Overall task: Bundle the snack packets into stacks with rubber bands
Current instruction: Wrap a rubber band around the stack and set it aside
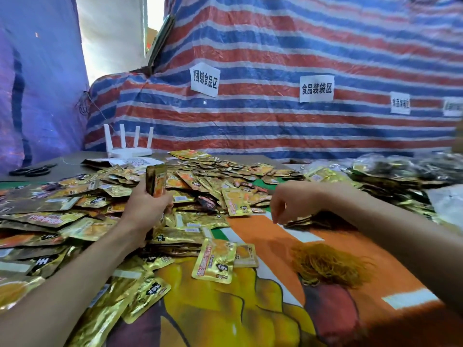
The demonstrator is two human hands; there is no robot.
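- Up and left of the rubber band heap [328,267], my left hand [146,205] grips a short stack of snack packets [155,182] standing on end, with the fingers curled round its lower half and the gold edges showing above
- Straight beyond the heap, my right hand [288,202] hangs fingers-down over a few dark packets [299,222] lying flat; the fingertips reach them, but I cannot tell whether they pinch one or only touch
- My read is that I am gathering: the stack looks thin and has no band on it
- To do this well I would take one packet at a time, turn it the same way as the held ones, and slide it against the stack so the left hand can clamp it; the foil looks slippery, so a loose squeeze would probably let the middle ones slide out
- Tapping the stack's bottom edge on the printed table cover [263,246] should square it before banding
- That heap lies just nearer me than the right hand, so a band is a short reach; the bands look tangled, so I would tease one free
- Left of the heap spreads the loose packet pile [75,221]; far beyond it to the left are a white router [129,149] and scissors [32,170]
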